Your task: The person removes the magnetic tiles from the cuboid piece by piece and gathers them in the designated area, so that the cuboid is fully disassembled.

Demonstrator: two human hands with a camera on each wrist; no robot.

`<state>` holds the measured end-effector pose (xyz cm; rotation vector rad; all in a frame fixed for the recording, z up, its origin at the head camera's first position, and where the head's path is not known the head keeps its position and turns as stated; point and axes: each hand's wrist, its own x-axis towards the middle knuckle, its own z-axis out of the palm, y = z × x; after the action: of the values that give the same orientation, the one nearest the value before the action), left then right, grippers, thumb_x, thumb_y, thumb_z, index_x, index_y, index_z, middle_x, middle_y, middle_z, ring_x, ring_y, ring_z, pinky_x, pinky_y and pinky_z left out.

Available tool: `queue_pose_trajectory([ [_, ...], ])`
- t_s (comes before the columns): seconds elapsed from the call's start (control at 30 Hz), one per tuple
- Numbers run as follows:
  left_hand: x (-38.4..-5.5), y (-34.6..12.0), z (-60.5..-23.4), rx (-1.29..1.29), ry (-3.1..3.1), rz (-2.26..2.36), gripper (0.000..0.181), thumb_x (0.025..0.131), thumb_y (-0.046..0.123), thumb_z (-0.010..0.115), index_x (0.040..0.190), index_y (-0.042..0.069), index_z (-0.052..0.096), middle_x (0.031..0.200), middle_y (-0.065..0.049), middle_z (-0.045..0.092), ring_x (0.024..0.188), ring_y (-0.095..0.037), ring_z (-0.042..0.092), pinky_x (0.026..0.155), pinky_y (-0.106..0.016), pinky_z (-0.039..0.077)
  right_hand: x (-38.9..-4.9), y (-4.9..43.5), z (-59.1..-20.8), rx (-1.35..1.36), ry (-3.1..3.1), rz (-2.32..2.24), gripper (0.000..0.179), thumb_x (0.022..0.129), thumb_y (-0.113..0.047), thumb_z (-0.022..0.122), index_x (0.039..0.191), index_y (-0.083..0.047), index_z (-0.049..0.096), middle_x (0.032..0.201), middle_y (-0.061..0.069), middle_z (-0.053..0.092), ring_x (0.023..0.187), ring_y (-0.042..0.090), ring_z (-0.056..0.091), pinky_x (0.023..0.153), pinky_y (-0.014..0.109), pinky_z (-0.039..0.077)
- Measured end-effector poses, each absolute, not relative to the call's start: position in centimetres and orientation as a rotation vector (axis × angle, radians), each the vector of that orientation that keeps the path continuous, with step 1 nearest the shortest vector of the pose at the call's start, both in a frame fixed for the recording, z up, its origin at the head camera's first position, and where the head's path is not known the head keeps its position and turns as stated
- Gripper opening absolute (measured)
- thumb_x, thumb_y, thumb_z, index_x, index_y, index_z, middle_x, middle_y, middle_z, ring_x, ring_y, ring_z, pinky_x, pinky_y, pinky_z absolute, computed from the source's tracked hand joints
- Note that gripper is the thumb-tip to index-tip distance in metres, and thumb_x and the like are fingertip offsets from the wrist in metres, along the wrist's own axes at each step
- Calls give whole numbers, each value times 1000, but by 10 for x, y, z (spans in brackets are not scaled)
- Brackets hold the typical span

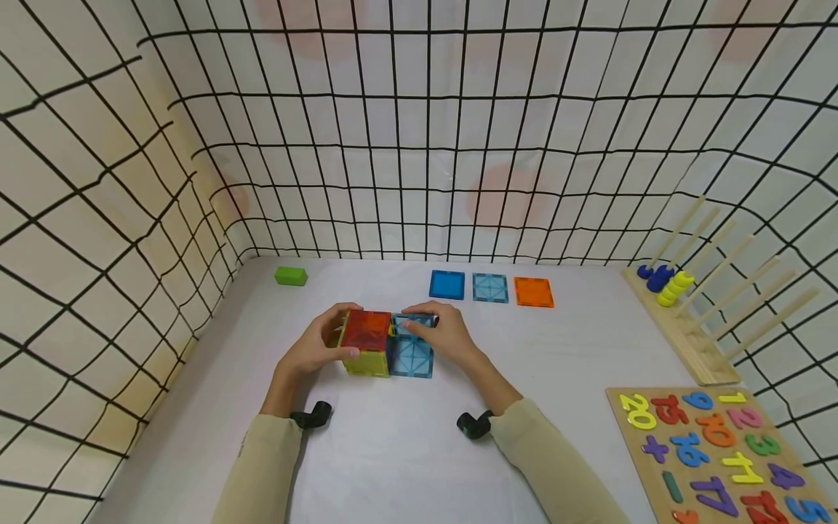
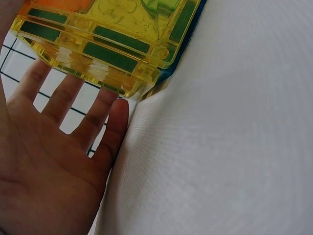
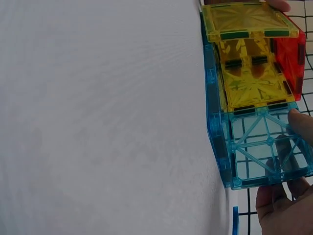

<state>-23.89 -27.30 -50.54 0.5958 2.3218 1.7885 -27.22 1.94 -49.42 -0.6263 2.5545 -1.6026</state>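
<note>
A box of magnetic tiles (image 1: 365, 333) stands mid-table, with a red tile on top and yellow sides. My left hand (image 1: 316, 340) grips it from the left, thumb along the front and fingers round the far side; its palm (image 2: 54, 152) faces the yellow wall in the left wrist view. Against the box's right side a light blue tile (image 1: 412, 358) lies flat. At that tile's back edge, my right hand (image 1: 450, 333) pinches another light blue tile (image 3: 269, 142), held upright between thumb and fingers, its side right at the yellow wall (image 3: 254, 83).
Behind the hands lie a blue tile (image 1: 447, 284), a light blue tile (image 1: 490, 287) and an orange tile (image 1: 533, 292). A green block (image 1: 291, 276) is at back left. On the right are a wooden peg rack (image 1: 687, 327) and a number board (image 1: 628, 429). Black grid netting surrounds the table.
</note>
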Motion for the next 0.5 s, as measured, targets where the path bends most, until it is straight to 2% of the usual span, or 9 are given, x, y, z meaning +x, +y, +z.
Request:
queue_pose_trajectory([
  [0.23, -240, -271, -506, 609, 2320, 1794, 74, 85, 14, 81, 150, 12, 45, 144, -10, 55, 132, -33, 52, 103, -27, 54, -272, 19, -494, -652, 2549, -1624, 21, 97, -29, 73, 117, -22, 79, 121, -1, 74, 116, 20, 61, 94, 41, 57],
  [0.5, -240, -274, -507, 602, 2344, 1763, 76, 85, 18, 82, 150, 14, 45, 144, -8, 55, 133, -33, 51, 104, -27, 53, -271, 21, -491, -671, 2555, -1576, 21, 98, -28, 72, 117, -22, 78, 121, -2, 75, 116, 20, 62, 95, 42, 57],
])
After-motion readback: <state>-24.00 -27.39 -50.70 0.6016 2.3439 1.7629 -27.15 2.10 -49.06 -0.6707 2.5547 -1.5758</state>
